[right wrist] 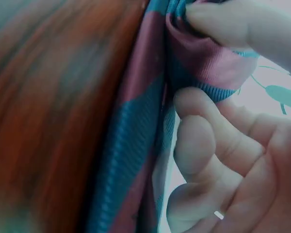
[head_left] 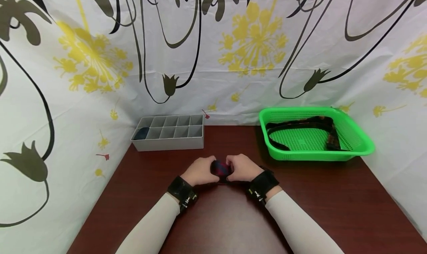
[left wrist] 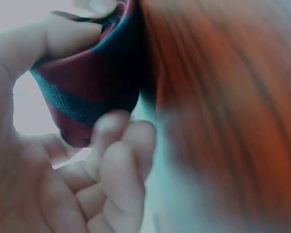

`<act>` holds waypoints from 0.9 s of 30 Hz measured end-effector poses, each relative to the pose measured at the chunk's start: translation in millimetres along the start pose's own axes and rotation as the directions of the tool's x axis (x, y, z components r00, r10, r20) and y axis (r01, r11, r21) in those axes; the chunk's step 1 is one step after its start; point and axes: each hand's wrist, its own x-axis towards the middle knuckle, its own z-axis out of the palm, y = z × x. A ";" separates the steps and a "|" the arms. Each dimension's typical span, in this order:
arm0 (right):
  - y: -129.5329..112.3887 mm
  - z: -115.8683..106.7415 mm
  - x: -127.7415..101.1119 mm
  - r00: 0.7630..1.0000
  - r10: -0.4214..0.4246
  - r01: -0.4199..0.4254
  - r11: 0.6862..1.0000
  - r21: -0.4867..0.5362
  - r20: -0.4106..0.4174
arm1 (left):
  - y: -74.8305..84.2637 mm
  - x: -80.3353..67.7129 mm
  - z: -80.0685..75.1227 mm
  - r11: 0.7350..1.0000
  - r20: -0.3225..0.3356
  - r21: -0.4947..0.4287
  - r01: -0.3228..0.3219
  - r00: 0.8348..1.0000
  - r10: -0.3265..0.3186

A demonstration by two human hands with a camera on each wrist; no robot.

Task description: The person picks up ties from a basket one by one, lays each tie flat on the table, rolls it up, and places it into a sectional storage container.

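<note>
A necktie (head_left: 221,168) with dark red and blue diagonal stripes is partly rolled up, low over the middle of the table. My left hand (head_left: 201,170) holds the roll from the left, thumb pressed into its coiled edge in the left wrist view. From the other side my right hand (head_left: 244,168) grips the same roll, its thumb at the coil (right wrist: 203,53). An unrolled length of the tie (right wrist: 136,107) stretches away from the roll along the tabletop in the right wrist view. The remaining fingers of both hands curl beside the roll.
At the back left stands a grey divided box (head_left: 173,144) with a dark blue item (head_left: 141,133) in its front-left compartment. A green basket (head_left: 315,156) at the back right holds dark patterned strips of cloth (head_left: 300,125). A printed cloth hangs behind the brown table (head_left: 337,206).
</note>
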 end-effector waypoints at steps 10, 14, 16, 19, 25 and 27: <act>-3.2 -1.1 2.0 1.000 -0.022 0.021 1.000 -0.019 -0.019 | -2.4 -3.6 -6.5 0.997 0.029 0.076 0.007 1.000 -0.009; -1.6 -0.1 2.6 1.000 -0.027 0.026 1.000 -0.008 -0.014 | -4.2 -2.3 -4.7 1.000 0.052 0.003 -0.006 0.999 0.006; -1.9 0.2 2.6 0.998 -0.055 0.055 0.998 0.015 -0.016 | -4.1 -2.7 -4.3 1.000 0.048 0.006 -0.012 0.999 0.012; -1.0 1.3 2.8 0.995 -0.093 0.094 0.995 0.039 -0.020 | -3.4 -2.9 -4.0 1.000 0.040 0.027 -0.010 0.999 0.009; 6.4 3.0 1.3 0.999 -0.033 0.033 0.999 -0.003 0.004 | -5.5 0.8 -0.4 0.998 0.016 -0.055 -0.033 0.999 0.034; 5.6 3.0 1.4 0.999 -0.039 0.039 0.999 0.015 0.008 | -5.9 1.4 0.8 0.998 0.000 -0.048 -0.045 0.999 0.045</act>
